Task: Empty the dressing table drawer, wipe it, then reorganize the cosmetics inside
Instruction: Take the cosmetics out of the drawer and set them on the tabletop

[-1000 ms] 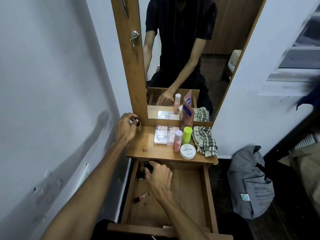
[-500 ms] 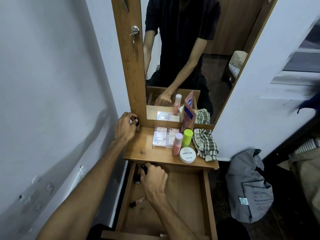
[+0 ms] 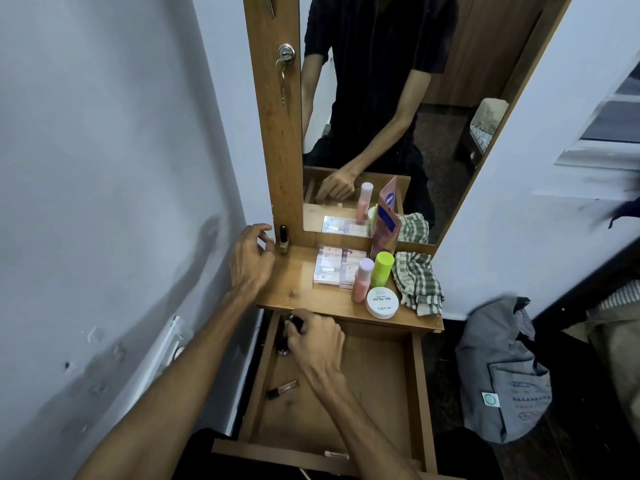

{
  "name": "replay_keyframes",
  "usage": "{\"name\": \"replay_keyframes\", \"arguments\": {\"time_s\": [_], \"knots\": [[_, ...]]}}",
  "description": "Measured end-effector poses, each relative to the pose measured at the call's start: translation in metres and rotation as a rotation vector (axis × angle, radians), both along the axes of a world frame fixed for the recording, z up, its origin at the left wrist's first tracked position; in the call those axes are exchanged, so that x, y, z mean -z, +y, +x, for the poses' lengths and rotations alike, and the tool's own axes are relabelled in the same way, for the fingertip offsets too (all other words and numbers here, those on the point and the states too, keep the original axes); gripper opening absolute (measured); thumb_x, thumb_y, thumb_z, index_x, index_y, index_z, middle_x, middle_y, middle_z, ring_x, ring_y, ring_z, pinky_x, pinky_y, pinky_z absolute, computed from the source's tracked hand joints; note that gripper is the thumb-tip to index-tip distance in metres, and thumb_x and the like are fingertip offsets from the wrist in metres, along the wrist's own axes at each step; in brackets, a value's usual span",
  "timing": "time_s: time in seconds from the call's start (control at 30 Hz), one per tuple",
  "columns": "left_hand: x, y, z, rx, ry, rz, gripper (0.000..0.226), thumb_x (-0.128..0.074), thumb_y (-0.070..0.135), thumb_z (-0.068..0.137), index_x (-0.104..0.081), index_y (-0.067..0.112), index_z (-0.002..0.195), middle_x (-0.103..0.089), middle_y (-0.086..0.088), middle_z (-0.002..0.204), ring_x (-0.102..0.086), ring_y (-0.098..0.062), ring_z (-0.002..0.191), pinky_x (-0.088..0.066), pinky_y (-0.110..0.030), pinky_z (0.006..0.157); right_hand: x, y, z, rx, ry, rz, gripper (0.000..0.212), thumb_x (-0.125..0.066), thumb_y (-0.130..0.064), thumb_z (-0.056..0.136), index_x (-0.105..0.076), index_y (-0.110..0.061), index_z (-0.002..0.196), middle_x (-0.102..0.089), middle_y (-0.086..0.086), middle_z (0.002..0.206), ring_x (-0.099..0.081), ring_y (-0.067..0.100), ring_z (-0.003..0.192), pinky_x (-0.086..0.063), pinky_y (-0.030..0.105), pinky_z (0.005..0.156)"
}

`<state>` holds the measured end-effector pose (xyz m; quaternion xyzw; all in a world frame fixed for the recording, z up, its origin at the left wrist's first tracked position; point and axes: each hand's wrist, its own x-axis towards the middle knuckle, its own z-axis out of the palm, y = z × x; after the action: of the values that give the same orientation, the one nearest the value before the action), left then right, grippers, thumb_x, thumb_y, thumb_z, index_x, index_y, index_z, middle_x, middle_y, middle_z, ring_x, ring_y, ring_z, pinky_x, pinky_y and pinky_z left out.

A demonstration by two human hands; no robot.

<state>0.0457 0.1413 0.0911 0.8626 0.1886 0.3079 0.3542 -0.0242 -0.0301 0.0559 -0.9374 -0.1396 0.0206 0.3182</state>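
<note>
The wooden drawer (image 3: 417, 393) stands pulled open under the dressing table top (image 3: 304, 289). My right hand (image 3: 317, 339) is at the drawer's back left corner, closed on a small dark bottle (image 3: 294, 321); another dark item (image 3: 283, 346) lies just beside it. A slim lip gloss tube (image 3: 282, 389) lies on the drawer floor at the left. My left hand (image 3: 251, 259) hovers open at the top's back left corner, just apart from a small dark nail polish bottle (image 3: 284, 240) standing there.
On the top stand a palette box (image 3: 337, 266), a pink bottle (image 3: 362, 279), a green bottle (image 3: 382, 269), a white round jar (image 3: 382, 303), a pink tube (image 3: 385, 223) and a checked cloth (image 3: 417, 282). A grey bag (image 3: 502, 372) sits on the floor at right. A wall is close at left.
My left hand has set the small nail polish bottle down at the back left corner and let go. My right hand has closed on a dark bottle in the drawer.
</note>
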Motion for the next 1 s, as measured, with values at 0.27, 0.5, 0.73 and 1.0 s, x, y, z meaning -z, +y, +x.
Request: {"name": "replay_keyframes", "arguments": {"time_s": [0.27, 0.5, 0.73, 1.0], "knots": [[0.019, -0.021, -0.062, -0.092, -0.097, -0.040, 0.013, -0.063, 0.003, 0.082, -0.063, 0.016, 0.083, -0.060, 0.005, 0.080, -0.054, -0.011, 0.069, -0.043, -0.024, 0.062, -0.033, -0.013, 0.001, 0.061, -0.076, 0.207, 0.026, -0.069, -0.040, 0.078, -0.077, -0.034, 0.102, -0.070, -0.006, 0.067, -0.068, 0.017, 0.073, -0.055, 0.031, 0.067], [0.048, -0.045, -0.104, -0.093, -0.070, -0.030, 0.015, -0.066, 0.003, 0.079, -0.060, 0.016, 0.080, -0.057, 0.006, 0.071, -0.053, -0.013, 0.062, -0.044, -0.030, 0.058, -0.073, -0.015, 0.014, 0.068, -0.166, 0.313, 0.013, -0.072, -0.030, 0.079, -0.079, -0.026, 0.089, -0.070, -0.010, 0.066, -0.065, 0.010, 0.066, -0.055, 0.029, 0.071], [0.067, -0.060, -0.113, 0.028, 0.139, -0.021, 0.010, -0.062, 0.025, 0.075, -0.067, 0.027, 0.083, -0.062, 0.011, 0.065, -0.058, -0.011, 0.060, -0.046, -0.027, 0.059, -0.097, 0.000, 0.040, 0.073, -0.165, 0.277, 0.015, -0.067, -0.029, 0.084, -0.078, -0.026, 0.094, -0.075, -0.009, 0.081, -0.066, 0.010, 0.073, -0.052, 0.024, 0.072], [0.074, -0.053, -0.106, 0.120, 0.387, 0.124, 0.024, -0.065, 0.036, 0.083, -0.073, 0.034, 0.106, -0.074, 0.000, 0.082, -0.069, -0.024, 0.081, -0.052, -0.034, 0.071, -0.107, 0.030, 0.077, 0.000, -0.071, 0.121, 0.015, -0.064, -0.025, 0.090, -0.074, -0.015, 0.096, -0.074, 0.012, 0.091, -0.067, 0.034, 0.087, -0.055, 0.038, 0.076]]}}
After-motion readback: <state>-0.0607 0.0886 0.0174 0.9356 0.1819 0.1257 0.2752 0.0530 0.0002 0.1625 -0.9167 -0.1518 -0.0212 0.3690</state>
